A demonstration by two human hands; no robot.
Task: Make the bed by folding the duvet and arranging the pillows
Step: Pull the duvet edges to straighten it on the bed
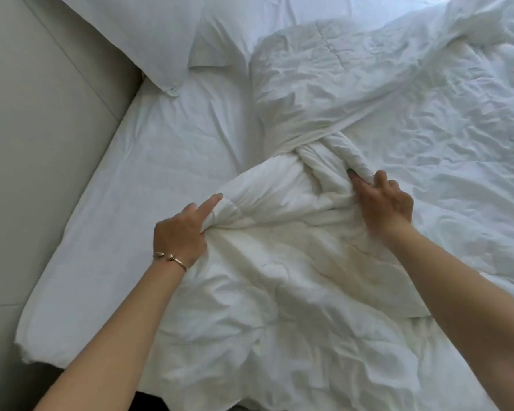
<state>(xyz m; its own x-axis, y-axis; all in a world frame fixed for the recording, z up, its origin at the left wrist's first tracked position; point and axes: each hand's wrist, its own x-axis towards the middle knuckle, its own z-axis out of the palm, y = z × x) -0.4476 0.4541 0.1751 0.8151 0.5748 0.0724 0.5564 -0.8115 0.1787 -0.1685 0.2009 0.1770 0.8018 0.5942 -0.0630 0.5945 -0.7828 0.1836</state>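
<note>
Head view shows the duvet lying twisted mid-bed below the pillows, left hand gripping a bunched fold, right hand pinching the twist; untangling seems underway, spreading flat likely next.

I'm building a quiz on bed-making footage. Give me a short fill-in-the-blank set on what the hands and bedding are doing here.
1. Both hands grip the white ____, bunched and twisted mid-bed.
2. The bracelet sits on the ____ wrist.
3. The left hand holds a fold while its ____ finger points straight out.
4. The pillows lie toward the ____ corner of the view.

Missing words: duvet; left; index; upper left. The right hand grips the twisted part.
</note>
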